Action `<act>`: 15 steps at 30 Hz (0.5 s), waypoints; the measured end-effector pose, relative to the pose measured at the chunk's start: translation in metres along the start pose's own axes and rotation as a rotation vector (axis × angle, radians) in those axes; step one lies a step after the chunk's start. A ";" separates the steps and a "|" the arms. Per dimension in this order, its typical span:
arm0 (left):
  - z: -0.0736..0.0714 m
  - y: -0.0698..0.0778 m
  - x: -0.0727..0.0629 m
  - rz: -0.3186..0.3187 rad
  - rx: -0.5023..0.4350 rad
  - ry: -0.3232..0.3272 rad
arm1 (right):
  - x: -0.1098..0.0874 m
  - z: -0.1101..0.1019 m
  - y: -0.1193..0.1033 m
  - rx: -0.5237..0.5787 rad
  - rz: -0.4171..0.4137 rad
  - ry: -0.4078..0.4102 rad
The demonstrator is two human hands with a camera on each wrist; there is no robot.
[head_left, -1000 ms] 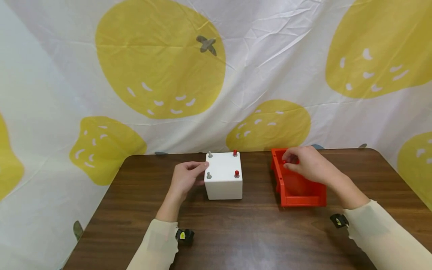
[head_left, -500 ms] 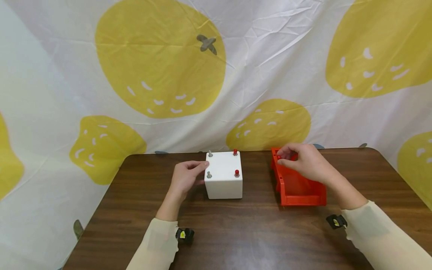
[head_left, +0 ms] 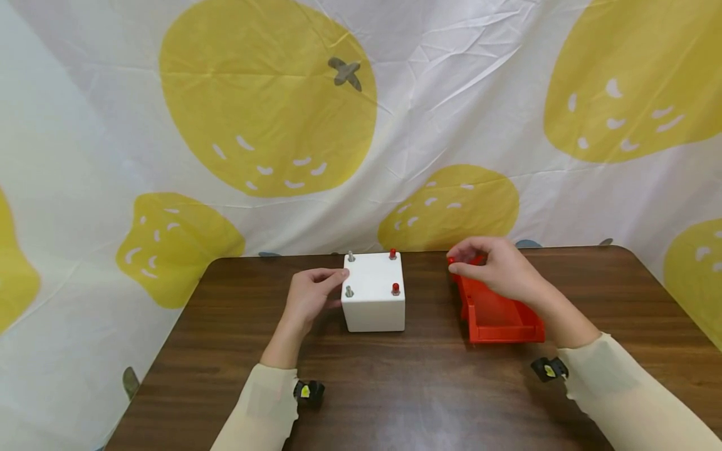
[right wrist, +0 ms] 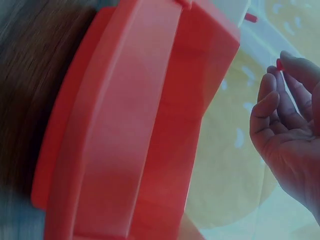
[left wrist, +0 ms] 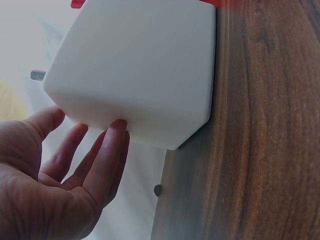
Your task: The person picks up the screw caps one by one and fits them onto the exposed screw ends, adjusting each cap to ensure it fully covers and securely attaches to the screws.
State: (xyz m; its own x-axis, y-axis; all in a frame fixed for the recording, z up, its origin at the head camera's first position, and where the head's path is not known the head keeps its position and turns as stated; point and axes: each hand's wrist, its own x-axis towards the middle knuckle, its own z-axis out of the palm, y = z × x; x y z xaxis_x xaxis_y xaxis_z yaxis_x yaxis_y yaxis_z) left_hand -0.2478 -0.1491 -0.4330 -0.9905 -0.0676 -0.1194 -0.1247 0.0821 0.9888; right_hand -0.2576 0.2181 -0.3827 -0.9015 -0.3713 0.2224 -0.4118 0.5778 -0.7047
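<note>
A white box [head_left: 372, 316] stands on the table with metal bolts upright at its top corners. The two left bolts [head_left: 350, 292] are bare; on the two right ones sit red caps [head_left: 395, 289]. My left hand [head_left: 306, 297] rests against the box's left side, thumb at the top edge and fingers fairly straight, their tips on the wall in the left wrist view. Between thumb and index finger my right hand [head_left: 499, 269] pinches a small red cap [right wrist: 279, 64], held over the far left corner of a red bin [head_left: 506, 335].
The red bin stands right of the box, a gap of wooden table [head_left: 431, 300] between them. Behind the table's far edge hangs a white cloth [head_left: 417, 125] with yellow fruit prints. Black wrist cameras [head_left: 309, 393] sit at both sleeves.
My right hand has risen from inside the red bin and moved left with the red cap, up over the bin's far left corner. The left hand and the box have stayed put.
</note>
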 end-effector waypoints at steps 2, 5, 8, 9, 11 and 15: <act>0.000 0.000 0.000 -0.002 0.001 0.003 | 0.001 0.003 -0.001 0.016 -0.009 0.000; 0.000 0.000 0.001 -0.005 0.003 0.006 | 0.004 0.007 -0.005 0.050 -0.024 0.001; 0.000 0.000 0.000 -0.008 0.003 0.006 | 0.006 0.011 -0.012 0.094 -0.031 -0.002; 0.000 0.001 0.000 -0.009 0.003 0.005 | 0.007 0.013 -0.015 0.110 -0.029 -0.003; 0.000 0.001 0.000 -0.010 0.004 0.004 | 0.008 0.016 -0.020 0.143 -0.026 -0.007; 0.000 0.001 0.000 -0.011 0.005 0.003 | 0.013 0.024 -0.028 0.176 -0.034 -0.012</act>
State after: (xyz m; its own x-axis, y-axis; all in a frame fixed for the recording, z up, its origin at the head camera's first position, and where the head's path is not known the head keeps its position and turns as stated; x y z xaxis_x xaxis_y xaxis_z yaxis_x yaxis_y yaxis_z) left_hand -0.2478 -0.1490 -0.4319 -0.9889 -0.0717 -0.1304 -0.1363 0.0860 0.9869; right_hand -0.2550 0.1802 -0.3764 -0.8855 -0.3978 0.2403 -0.4110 0.4290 -0.8044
